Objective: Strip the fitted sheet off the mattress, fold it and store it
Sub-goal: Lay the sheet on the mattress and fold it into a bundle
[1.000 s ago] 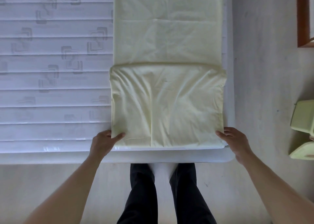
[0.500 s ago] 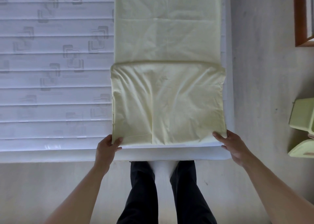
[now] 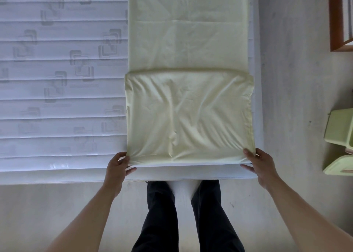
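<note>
The pale yellow fitted sheet (image 3: 189,116) lies as a long folded strip on the right side of the white quilted mattress (image 3: 57,99). Its near end is doubled back over itself into a thicker square. My left hand (image 3: 117,166) pinches the near left corner of that folded part, thumb on top and fingers beneath. At the near right corner my right hand (image 3: 257,164) grips the cloth the same way. Both corners are lifted slightly off the mattress edge.
Pale green containers (image 3: 340,141) stand on the floor to the right. A brown wooden frame (image 3: 336,22) shows at the top right. My legs in dark trousers (image 3: 183,213) stand against the mattress's near edge, on light floor (image 3: 286,99).
Both hands have closed on the sheet's near corners and raised them a little; the folded square now shows more wrinkles pulled toward the corners.
</note>
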